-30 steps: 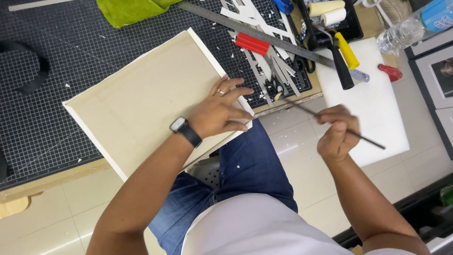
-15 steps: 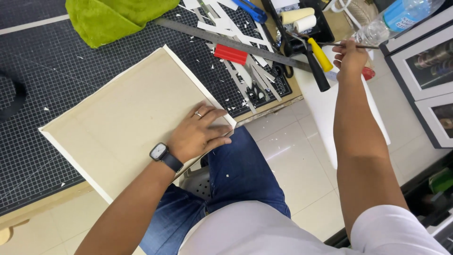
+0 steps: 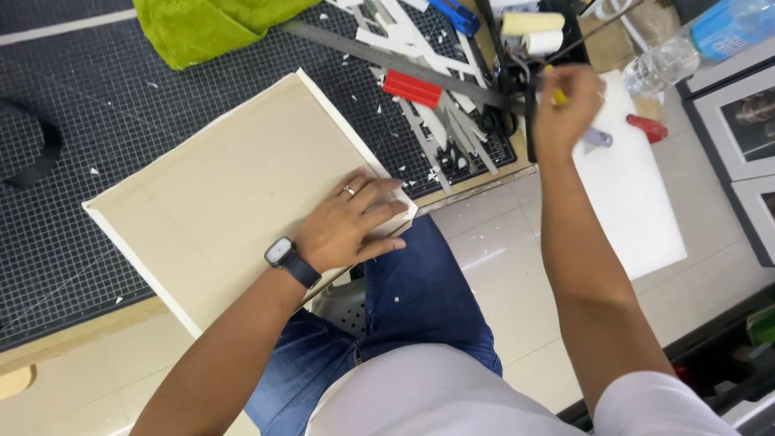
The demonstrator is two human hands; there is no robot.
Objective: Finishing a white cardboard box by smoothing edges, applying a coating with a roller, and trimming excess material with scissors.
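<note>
The beige backing board (image 3: 234,194) lies on the cutting mat (image 3: 81,121), corner overhanging; the left hand (image 3: 351,222) presses flat, fingers spread. It looks stiff and light; grip its edges. The right hand (image 3: 569,101) is closed on a thin rod (image 3: 597,28) beyond the board

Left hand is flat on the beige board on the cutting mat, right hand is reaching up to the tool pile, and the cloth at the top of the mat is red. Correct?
Not quite: the cloth is green, as the head view shows. The rest holds: the left hand lies flat on the beige board on the cutting mat, and the right hand is up at the tool pile.
</note>
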